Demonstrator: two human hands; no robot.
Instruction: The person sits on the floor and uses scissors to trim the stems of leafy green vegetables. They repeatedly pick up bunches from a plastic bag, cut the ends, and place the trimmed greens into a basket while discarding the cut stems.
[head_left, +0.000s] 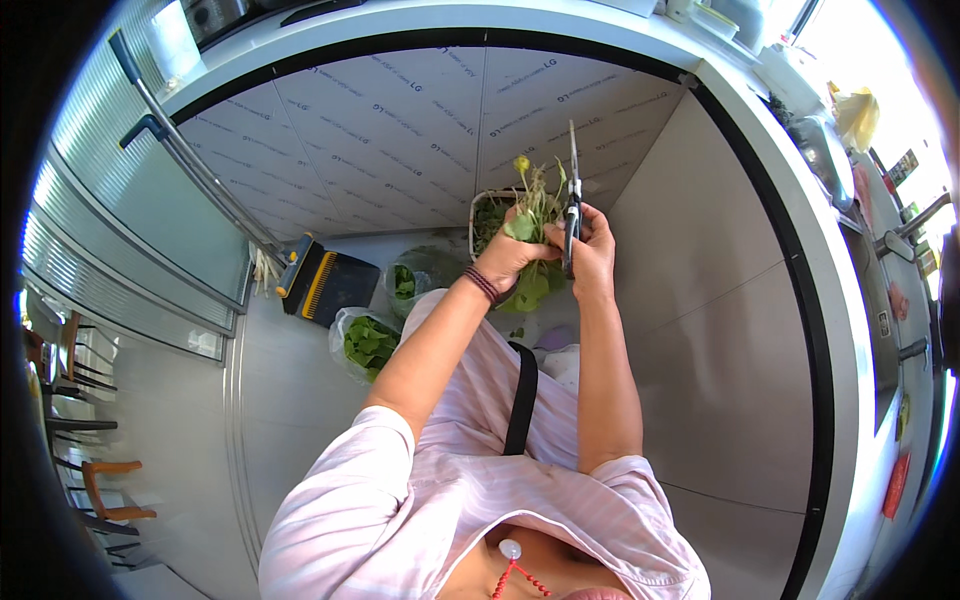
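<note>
My left hand (510, 259) is closed around a bunch of leafy greens (531, 225), its thin stems and a yellow tip sticking up and its broad leaves hanging below the fist. In my right hand (589, 251) is a pair of scissors (573, 187) with dark handles, its blades pointing away from me; the fingertips of that hand also touch the bunch. Behind my left hand stands a pale-rimmed basket (472, 225) with more greens in it, partly hidden by the hands. Two clear plastic bags, one nearer (337, 345) and one farther (439, 262), hold green leaves on the floor at the left.
A black and yellow dustpan (345, 285) and long metal poles (202, 176) stand left beside a ribbed glass door (135, 225). Cabinet panels (375, 142) rise ahead and at the right under a white counter (750, 97). Chairs (112, 491) are at the far left.
</note>
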